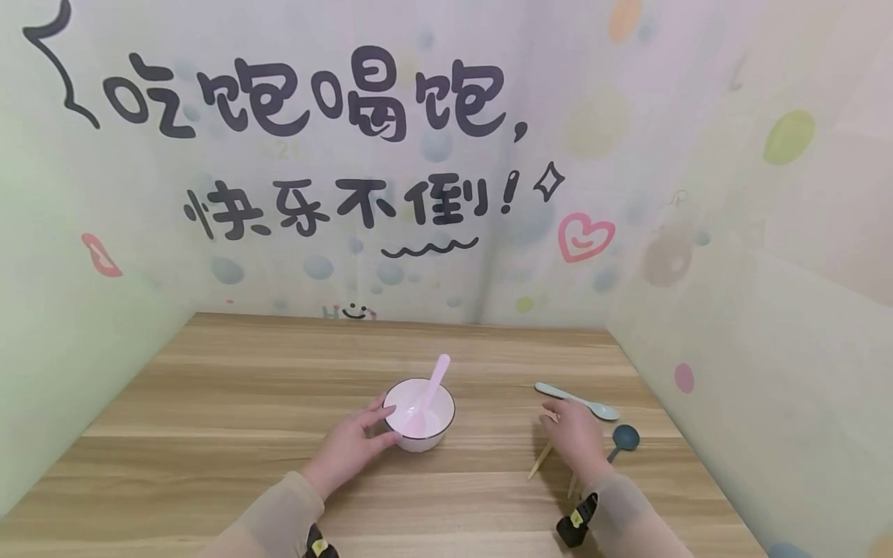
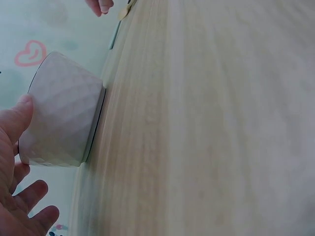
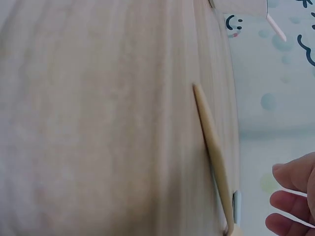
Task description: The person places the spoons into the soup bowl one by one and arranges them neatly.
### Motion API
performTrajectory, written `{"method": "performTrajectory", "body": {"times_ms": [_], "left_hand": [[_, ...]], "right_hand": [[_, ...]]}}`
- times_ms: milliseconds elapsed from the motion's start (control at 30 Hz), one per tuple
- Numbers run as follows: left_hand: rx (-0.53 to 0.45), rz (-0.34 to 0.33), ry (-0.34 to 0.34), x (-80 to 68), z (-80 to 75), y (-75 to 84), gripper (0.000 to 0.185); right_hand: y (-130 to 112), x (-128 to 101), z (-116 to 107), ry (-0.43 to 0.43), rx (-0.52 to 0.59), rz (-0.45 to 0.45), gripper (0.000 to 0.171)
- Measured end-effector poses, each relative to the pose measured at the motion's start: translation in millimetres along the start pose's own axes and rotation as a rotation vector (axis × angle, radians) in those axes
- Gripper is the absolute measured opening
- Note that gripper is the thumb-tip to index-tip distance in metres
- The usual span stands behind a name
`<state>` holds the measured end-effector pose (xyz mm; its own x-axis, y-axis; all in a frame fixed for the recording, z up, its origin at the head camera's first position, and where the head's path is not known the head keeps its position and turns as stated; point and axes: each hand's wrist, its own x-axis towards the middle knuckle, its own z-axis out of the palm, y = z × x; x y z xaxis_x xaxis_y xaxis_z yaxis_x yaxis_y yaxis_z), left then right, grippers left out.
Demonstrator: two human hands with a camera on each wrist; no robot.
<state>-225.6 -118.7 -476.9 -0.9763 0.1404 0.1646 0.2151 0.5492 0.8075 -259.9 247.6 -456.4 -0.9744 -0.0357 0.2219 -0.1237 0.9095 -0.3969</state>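
Observation:
A white bowl with a dark rim stands on the wooden table, and a pink spoon leans inside it. My left hand lies against the bowl's left side. Its thumb touches the faceted wall of the bowl, and the fingers stay loose, a little apart from it. My right hand hovers with relaxed fingers over a beige utensil handle lying flat. That beige handle lies beside my fingers, which hold nothing.
A light blue spoon lies just beyond my right hand, and a dark blue spoon lies to its right. Printed walls close in the table at the back, left and right.

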Motion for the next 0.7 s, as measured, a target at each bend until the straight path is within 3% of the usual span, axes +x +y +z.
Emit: {"method": "performTrajectory", "body": {"times_ms": [300,700], "left_hand": [[0.017,-0.001,0.0,0.4,-0.2,0.2,0.054],[0.017,-0.012,-0.008,0.8,0.0,1.1,0.055]], "right_hand": [[8,-8,1,-0.022,0.03,0.147,0.03],[11,-14,4,-0.033,-0.041,0.223,0.029]]}}
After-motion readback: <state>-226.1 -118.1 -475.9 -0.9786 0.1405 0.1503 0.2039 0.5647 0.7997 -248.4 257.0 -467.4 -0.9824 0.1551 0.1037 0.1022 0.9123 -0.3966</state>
